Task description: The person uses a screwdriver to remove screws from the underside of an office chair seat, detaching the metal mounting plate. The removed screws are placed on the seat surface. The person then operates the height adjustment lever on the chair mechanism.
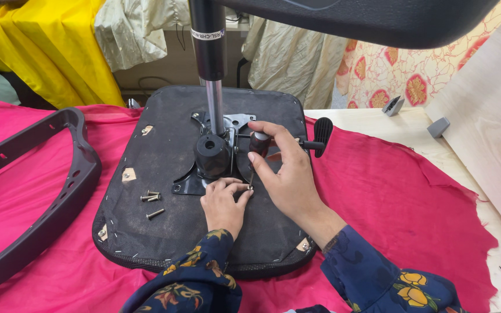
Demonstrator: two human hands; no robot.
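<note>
The upright gas-lift column (214, 110) and black mechanism hub (212, 154) block the way just left of the hands, and loose bolts (152, 202) lie further left on the seat underside (146, 232). Right of the lever (322, 134), the pink cloth (389, 197) lies bare (a leaning board (488, 127) walls off the far right).

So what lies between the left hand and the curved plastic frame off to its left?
In the head view, three loose bolts lie on the black seat underside between the left hand and the curved plastic frame, then pink cloth.
</note>
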